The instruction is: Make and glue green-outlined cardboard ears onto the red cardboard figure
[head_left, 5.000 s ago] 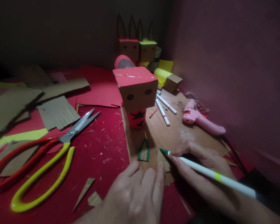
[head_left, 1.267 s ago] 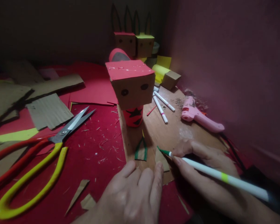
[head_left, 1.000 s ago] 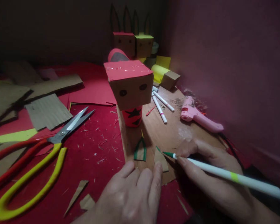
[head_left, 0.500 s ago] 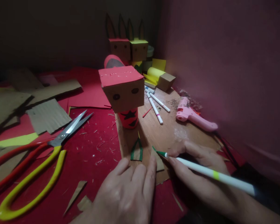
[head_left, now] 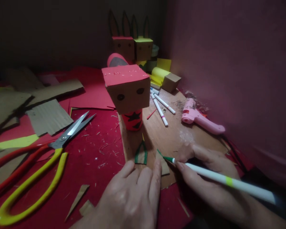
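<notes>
Your right hand (head_left: 205,185) pinches a white marker (head_left: 216,176) with a yellow-green band, its green tip at the small cardboard piece (head_left: 165,169), lower centre of the frame; your left hand (head_left: 131,194) lies flat, one finger against that piece; at centre, black shapes mark a red tube (head_left: 130,124) under an eyed cardboard box (head_left: 131,103)
</notes>
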Tool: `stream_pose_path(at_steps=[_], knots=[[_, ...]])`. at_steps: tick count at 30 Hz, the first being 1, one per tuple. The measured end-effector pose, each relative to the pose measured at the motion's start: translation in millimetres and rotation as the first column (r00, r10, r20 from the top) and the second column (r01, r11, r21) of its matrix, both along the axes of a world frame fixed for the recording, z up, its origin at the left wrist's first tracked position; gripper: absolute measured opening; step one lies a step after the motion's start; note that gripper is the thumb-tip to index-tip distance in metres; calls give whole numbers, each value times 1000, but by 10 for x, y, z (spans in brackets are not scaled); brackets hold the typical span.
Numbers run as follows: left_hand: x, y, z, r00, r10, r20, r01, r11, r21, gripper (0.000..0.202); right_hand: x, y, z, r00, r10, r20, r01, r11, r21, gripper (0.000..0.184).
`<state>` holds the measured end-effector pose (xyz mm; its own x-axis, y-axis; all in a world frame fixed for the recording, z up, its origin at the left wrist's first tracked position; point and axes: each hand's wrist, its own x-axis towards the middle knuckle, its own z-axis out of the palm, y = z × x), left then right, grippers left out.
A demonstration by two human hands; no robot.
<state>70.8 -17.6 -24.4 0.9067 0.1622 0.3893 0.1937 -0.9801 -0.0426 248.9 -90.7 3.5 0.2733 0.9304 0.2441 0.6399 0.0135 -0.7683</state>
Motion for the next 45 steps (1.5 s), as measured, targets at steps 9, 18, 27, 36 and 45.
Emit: stream_pose_path(at_steps=[9,18,27,36,45], knots=[[31,-8,-10,997,32,74,-31,1000,-5,42,-23,11,11,999,24,31,-24,1000,5,15],[1,8,233,986,18,-165,-16,1000,17,41,-25,23,20,1000,-17,8,17,999,-33,12],[13,15,123,994,21,-107,-19,1000,25,41,-13,33,50,998,-14,62,16,999,-45,17],[24,22,134,998,14,-66,-10,998,56,42,-15,20,3,1000,-22,1,22,999,-34,14],[14,15,225,985,18,-171,-8,998,56,41,3,-15,32,1000,-27,-4,27,999,-25,16]])
